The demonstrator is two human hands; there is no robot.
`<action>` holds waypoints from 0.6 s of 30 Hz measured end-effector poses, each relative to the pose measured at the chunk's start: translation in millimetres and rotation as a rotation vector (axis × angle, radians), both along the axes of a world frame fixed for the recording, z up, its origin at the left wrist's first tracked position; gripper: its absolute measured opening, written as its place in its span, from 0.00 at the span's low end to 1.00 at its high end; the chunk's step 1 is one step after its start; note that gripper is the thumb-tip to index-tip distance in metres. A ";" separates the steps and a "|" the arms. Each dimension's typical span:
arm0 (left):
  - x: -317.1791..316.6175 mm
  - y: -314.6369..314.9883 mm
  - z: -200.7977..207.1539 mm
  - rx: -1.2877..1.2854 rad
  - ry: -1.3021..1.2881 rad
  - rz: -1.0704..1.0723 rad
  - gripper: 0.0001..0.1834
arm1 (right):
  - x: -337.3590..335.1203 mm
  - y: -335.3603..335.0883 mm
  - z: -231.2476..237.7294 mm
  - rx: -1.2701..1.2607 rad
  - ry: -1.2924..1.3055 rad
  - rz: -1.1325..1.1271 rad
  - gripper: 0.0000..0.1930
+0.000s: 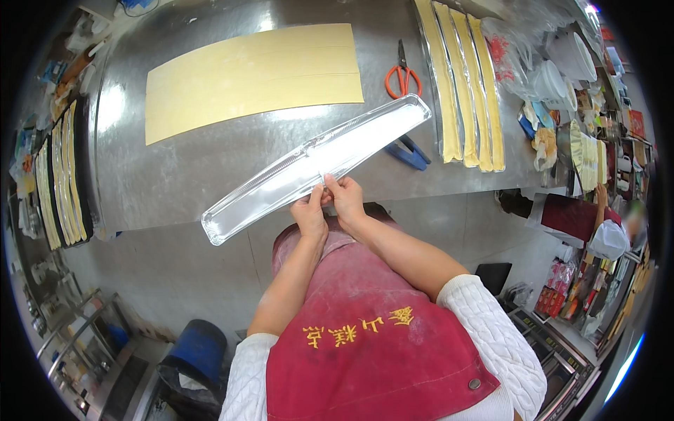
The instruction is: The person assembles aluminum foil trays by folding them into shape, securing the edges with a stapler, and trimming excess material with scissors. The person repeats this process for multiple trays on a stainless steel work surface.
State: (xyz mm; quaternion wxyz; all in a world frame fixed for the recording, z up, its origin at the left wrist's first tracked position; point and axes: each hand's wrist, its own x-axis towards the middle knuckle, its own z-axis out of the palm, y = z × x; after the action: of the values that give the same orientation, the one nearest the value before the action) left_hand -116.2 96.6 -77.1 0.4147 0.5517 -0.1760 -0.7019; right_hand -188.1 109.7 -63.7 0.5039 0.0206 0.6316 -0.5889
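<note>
Between my two hands is a long, narrow foil tray [281,186], shiny inside and tilted up toward the right over the table's near edge. My left hand [309,212] pinches the tray's near rim at its middle. Right beside it, my right hand [344,198] grips the same rim with the thumb on the inside. On the steel table [210,172] beyond lies a flat yellow dough sheet [253,81], with a faint line running across it. Scissors [402,74] with orange-red handles lie right of the sheet. A blue-handled tool [408,153] is partly hidden behind the tray.
Several foil trays lined with dough [463,91] stand at the table's right, and more filled trays [63,179] sit on a dark pan at far left. White plastic tubs [551,84] crowd the right end. A co-worker [579,217] stands at right; a blue bin [196,354] is below left.
</note>
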 end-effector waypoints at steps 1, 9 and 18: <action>0.1 1.9 -3.0 0.016 0.011 0.013 0.04 | -0.2 1.0 -2.7 0.003 -0.009 0.020 0.12; 12.3 3.6 -19.5 0.199 0.031 -0.039 0.10 | 2.3 9.3 -22.9 0.016 -0.056 0.112 0.10; 42.8 -29.8 -4.9 -0.866 -0.750 -0.734 0.14 | 2.2 12.6 -29.8 0.126 0.091 0.175 0.09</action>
State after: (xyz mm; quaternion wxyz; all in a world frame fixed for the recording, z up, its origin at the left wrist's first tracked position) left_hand -73.3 66.8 -82.1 0.2442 0.4467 -0.7488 -0.4245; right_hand -185.9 122.3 -93.5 0.5220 -0.0295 0.6889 -0.5020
